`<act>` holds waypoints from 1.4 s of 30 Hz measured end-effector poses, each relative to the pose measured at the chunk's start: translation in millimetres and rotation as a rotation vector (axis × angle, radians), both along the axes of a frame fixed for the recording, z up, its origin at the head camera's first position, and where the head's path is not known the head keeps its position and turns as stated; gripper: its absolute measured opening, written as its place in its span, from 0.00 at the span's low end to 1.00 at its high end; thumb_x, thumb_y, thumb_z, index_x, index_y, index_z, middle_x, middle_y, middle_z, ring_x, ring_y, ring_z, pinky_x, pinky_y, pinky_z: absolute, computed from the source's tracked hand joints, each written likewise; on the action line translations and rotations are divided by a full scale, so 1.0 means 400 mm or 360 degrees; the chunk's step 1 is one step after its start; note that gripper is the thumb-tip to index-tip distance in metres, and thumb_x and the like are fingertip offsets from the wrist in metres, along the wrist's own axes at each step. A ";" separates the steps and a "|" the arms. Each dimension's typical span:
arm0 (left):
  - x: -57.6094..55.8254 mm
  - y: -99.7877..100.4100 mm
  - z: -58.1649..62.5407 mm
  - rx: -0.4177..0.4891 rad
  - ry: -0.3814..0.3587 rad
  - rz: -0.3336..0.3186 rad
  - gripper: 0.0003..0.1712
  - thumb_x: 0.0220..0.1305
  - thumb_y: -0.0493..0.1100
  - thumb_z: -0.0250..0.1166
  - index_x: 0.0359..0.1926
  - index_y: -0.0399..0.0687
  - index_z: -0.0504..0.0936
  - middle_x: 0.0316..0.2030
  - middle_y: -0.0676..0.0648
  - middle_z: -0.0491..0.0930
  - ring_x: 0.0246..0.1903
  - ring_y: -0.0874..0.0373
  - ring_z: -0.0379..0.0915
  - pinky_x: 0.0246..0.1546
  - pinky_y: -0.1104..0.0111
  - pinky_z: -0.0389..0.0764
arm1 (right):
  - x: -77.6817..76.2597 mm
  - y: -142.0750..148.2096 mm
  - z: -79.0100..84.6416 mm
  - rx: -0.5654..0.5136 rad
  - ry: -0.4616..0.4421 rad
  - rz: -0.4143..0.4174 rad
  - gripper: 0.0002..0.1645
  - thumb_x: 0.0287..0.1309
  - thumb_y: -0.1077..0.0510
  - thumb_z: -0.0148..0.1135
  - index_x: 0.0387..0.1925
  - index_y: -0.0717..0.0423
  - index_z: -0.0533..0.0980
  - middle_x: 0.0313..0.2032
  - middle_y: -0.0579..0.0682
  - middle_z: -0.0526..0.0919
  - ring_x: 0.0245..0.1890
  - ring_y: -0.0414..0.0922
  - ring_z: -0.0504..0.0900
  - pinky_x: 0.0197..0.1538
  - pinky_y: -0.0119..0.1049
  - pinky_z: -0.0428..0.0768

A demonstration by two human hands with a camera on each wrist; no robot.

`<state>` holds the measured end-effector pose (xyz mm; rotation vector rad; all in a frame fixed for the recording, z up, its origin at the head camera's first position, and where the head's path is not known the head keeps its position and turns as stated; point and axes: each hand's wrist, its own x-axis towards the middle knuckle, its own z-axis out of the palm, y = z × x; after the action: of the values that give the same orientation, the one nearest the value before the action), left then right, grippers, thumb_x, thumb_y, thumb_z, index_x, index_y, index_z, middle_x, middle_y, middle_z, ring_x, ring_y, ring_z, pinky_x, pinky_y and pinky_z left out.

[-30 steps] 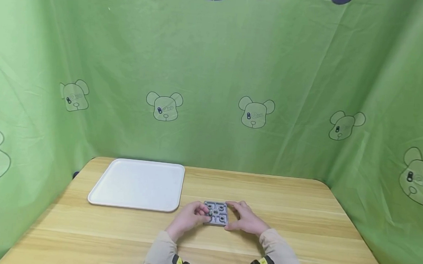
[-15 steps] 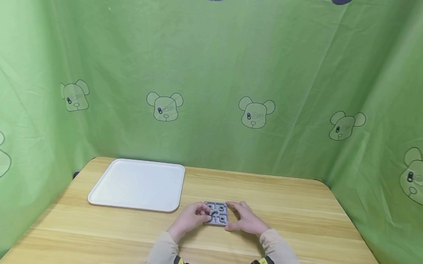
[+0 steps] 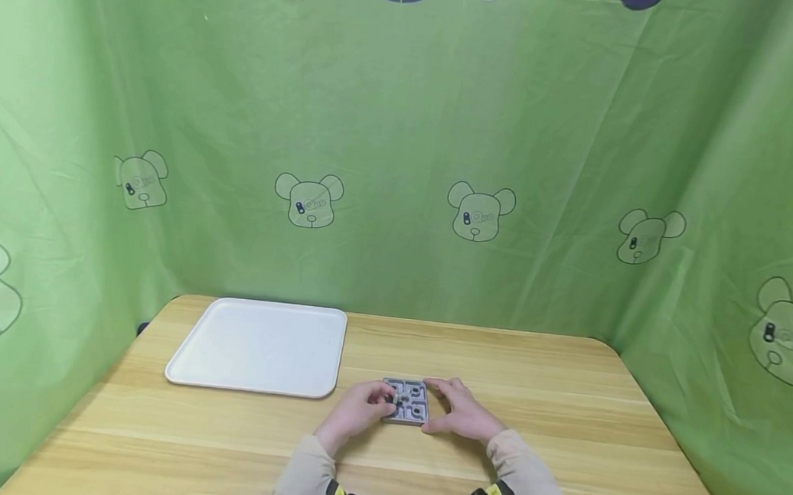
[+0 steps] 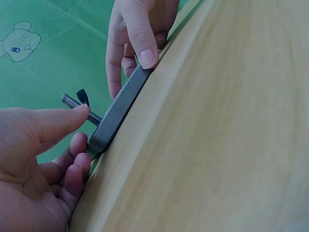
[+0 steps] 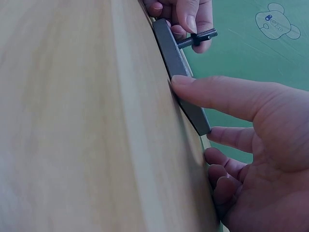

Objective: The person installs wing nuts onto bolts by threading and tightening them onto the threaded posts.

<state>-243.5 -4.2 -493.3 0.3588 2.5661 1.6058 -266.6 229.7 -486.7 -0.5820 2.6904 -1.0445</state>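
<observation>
A square grey metal plate (image 3: 415, 412) with round holes and raised ribs lies on the table. From its left part stands a threaded stud (image 4: 71, 101), carrying a small black wing nut (image 4: 82, 97). The left hand (image 3: 359, 409) pinches at this nut with thumb and index finger, its other fingers curled beside the plate's edge. The right hand (image 3: 461, 411) grips the plate's right side, thumb on the near edge and a finger at the far corner. In the right wrist view, the stud's tip pokes out past the nut (image 5: 195, 39).
A white rectangular tray (image 3: 258, 347) sits at the back left of the wooden table (image 3: 564, 413). Green curtains (image 3: 406, 110) printed with bear heads enclose the back and sides. Both wrists wear black cameras on straps.
The left hand has shifted slightly right, and its fingertips have moved a little around the nut, which shows at a different angle. The right hand and plate stay in place.
</observation>
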 end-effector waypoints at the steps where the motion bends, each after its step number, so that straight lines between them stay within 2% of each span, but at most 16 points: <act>1: 0.000 -0.001 0.001 0.0004 0.0007 -0.0005 0.12 0.59 0.38 0.66 0.45 0.41 0.82 0.27 0.53 0.74 0.28 0.63 0.67 0.32 0.73 0.68 | 0.000 0.000 0.000 -0.0002 -0.0001 -0.0001 0.52 0.40 0.49 0.76 0.68 0.55 0.65 0.52 0.58 0.70 0.54 0.53 0.71 0.60 0.62 0.68; 6: 0.001 -0.004 0.002 0.0033 -0.0005 0.0005 0.13 0.59 0.38 0.66 0.46 0.41 0.81 0.29 0.51 0.76 0.29 0.62 0.68 0.32 0.73 0.69 | 0.001 -0.002 0.003 -0.0001 -0.0004 -0.0003 0.52 0.40 0.49 0.76 0.68 0.55 0.65 0.51 0.58 0.70 0.54 0.54 0.71 0.60 0.61 0.68; 10: 0.003 -0.009 0.003 0.0089 -0.0059 0.0023 0.14 0.58 0.38 0.67 0.46 0.40 0.79 0.31 0.49 0.77 0.31 0.60 0.69 0.32 0.72 0.70 | 0.004 -0.004 0.006 0.0006 -0.0004 -0.0008 0.52 0.40 0.49 0.76 0.68 0.55 0.65 0.52 0.58 0.71 0.54 0.53 0.71 0.60 0.61 0.69; 17: 0.006 -0.023 0.003 0.0165 -0.0114 0.0011 0.12 0.57 0.37 0.68 0.39 0.38 0.76 0.31 0.48 0.76 0.31 0.59 0.69 0.32 0.72 0.72 | 0.007 -0.007 0.012 -0.0008 -0.0012 -0.0005 0.52 0.40 0.50 0.76 0.68 0.57 0.65 0.52 0.59 0.70 0.55 0.54 0.71 0.61 0.62 0.68; 21: 0.005 -0.025 0.005 0.0149 -0.0108 0.0012 0.10 0.56 0.38 0.68 0.37 0.39 0.77 0.31 0.49 0.77 0.31 0.59 0.69 0.33 0.71 0.71 | 0.005 -0.007 0.011 -0.0015 -0.0009 -0.0002 0.52 0.40 0.50 0.76 0.68 0.58 0.64 0.52 0.59 0.70 0.55 0.54 0.71 0.61 0.61 0.68; 28: 0.001 -0.019 0.002 0.0113 -0.0093 0.0008 0.12 0.54 0.38 0.70 0.39 0.41 0.79 0.31 0.49 0.77 0.32 0.59 0.70 0.35 0.70 0.72 | 0.003 -0.006 0.008 -0.0021 -0.0001 0.0001 0.52 0.41 0.50 0.76 0.68 0.58 0.65 0.51 0.59 0.70 0.54 0.54 0.71 0.60 0.61 0.69; 42: 0.002 -0.009 0.001 0.0054 -0.0032 0.0010 0.10 0.55 0.38 0.69 0.39 0.43 0.81 0.29 0.51 0.76 0.30 0.61 0.68 0.33 0.72 0.70 | -0.002 0.001 0.000 -0.0007 -0.0001 0.0007 0.52 0.40 0.49 0.76 0.68 0.56 0.65 0.51 0.57 0.70 0.53 0.53 0.71 0.60 0.61 0.69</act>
<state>-242.8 -7.7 -492.9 0.3366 2.5308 1.6480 -267.3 230.0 -486.7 -0.5880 2.6858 -1.0497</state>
